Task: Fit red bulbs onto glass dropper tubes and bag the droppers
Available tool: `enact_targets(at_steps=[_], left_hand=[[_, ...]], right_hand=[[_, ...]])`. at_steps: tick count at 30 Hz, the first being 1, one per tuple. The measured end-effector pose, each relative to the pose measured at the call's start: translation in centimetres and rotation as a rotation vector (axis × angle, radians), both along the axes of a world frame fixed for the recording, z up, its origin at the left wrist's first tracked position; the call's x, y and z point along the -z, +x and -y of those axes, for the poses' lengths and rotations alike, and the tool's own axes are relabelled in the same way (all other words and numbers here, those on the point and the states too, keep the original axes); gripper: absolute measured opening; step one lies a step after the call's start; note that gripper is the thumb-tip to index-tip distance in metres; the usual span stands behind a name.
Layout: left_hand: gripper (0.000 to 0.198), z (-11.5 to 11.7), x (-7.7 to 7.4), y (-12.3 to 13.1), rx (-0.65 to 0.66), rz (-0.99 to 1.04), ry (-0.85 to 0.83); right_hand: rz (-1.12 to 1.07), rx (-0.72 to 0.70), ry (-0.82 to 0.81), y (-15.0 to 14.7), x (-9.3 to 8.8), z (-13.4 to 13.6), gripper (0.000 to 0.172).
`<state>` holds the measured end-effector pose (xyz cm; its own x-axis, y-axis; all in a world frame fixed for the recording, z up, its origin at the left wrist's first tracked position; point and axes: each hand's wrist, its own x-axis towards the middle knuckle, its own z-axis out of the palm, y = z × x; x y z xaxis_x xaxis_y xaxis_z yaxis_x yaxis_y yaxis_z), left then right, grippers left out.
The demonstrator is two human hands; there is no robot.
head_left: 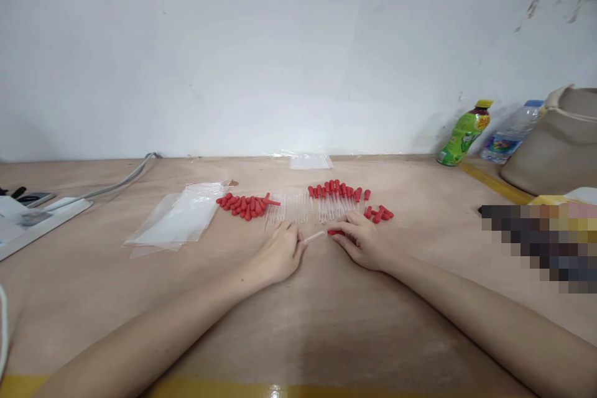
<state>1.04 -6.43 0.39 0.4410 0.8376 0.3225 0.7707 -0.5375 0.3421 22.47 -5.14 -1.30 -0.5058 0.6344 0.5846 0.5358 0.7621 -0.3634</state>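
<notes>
Clear tube (pixel 315 237), jutting from left hand (pixel 284 251)

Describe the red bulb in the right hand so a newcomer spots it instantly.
Start at the brown table and follow the right forearm to the right hand. Pinched there is the red bulb, across a gap from the clear tube in the left hand. Unlike the other red bulbs, which lie on the table, this one is held.

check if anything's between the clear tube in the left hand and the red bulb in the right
Nothing visible; a small gap separates the clear tube in the left hand from the red bulb in the right hand.
</notes>
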Motion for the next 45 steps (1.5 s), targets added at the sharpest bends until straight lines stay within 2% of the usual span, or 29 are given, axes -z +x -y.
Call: enact_targets(at_steps=[5, 12, 21, 28, 33, 36, 41, 45], left_hand=[[0.009, -0.4, 0.3, -1.8, 0.108, 0.150, 0.032], [0.013, -1.5, 1.3, -2.3, 0.187, 0.140, 0.105], [0.017, -1.5, 1.3, -2.4, 0.261, 0.124, 0.200], [0.026, -1.9, 2.0, -2.6, 0.371, 0.143, 0.364], [0.028, -1.8, 2.1, -2.5, 0.418, 0.140, 0.373], [0.027, -1.8, 2.0, -2.4, 0.427, 0.138, 0.369], [0.026, -1.8, 2.1, -2.5, 0.429, 0.099, 0.368], [0.027, -1.8, 2.4, -2.6, 0.412, 0.025, 0.435]], right_hand=[[-0.003, 0.025, -0.043, -0.6, -0.4, 0.4, 0.013], [0.032, 0.035, -0.039, -1.1, -0.4, 0.5, 0.010], [-0.040, -0.040, -0.048, -1.3, -1.0, 0.9, 0.015], [-0.073, -0.038, 0.025, -1.4, 0.1, 0.3, 0.016], [-0.077, -0.067, 0.046, -1.3, 0.0, 0.5, 0.014], [-0.063, -0.089, 0.070, -1.3, 0.2, 0.4, 0.014], [-0.033, -0.063, 0.211, -1.4, 1.4, 0.1, 0.011], [0.012, -0.031, 0.291, -1.5, 1.6, -0.1, 0.012]])
